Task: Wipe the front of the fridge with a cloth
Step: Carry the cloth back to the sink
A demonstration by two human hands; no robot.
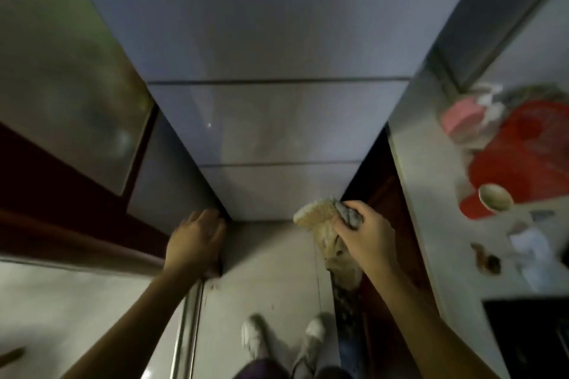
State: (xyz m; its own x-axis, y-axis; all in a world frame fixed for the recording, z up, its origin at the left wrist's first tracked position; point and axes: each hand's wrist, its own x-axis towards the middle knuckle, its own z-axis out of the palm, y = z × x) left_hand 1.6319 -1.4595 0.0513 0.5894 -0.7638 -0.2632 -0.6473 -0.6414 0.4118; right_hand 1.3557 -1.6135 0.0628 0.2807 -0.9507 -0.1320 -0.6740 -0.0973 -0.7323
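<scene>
The tall grey fridge fills the middle of the view, with two horizontal seams splitting its front into panels. My right hand is shut on a beige and grey cloth at the lower right corner of the bottom panel. The cloth's tail hangs down toward the floor. My left hand rests on the fridge's lower left corner, fingers curled around the edge.
A glass-fronted dark wood cabinet stands left of the fridge. To the right runs a white counter with a red basket, a pink box, a small bowl and scraps. My white shoes stand on the tiled floor.
</scene>
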